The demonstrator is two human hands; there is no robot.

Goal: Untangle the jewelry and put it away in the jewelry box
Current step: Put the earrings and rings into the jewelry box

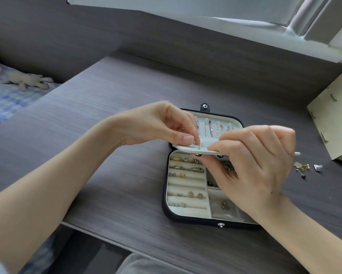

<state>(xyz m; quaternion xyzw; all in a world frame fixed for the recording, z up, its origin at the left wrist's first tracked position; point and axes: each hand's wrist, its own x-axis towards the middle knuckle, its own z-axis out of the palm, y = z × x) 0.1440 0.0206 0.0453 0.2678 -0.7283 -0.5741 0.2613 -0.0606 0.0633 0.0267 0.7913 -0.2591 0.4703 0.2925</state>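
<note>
**Forearms in, a stud at the panel, and little room for a slip**

Both forearms (47,184) reach in from the bottom edge across the grey counter (106,115), where the jewelry box (164,202) lies open with its lid flat behind the tray. My left hand (160,125) pinches a small earring (194,142) between thumb and forefinger, the other fingers curled, right at the near edge of the white panel (186,148) hinged across the middle of the box. My right hand (255,161) grips the panel's right end, fingers curled over the top, and holds it raised above the ring rolls. Whether the post is through a hole yet I cannot tell; it is too small to make out.

Rings and studs sit in the tray's rolls and chains hang in the lid. A little heap of loose jewelry (302,168) lies on the counter well to the right of the box, near a pale wooden box (334,125).

My worry is the pinch. It is shallow, and if the panel flexes or tilts under my right hand, the earring could drop among the rolls below or roll off the counter's near edge. Pushing the post in crooked could also bend it.
</note>
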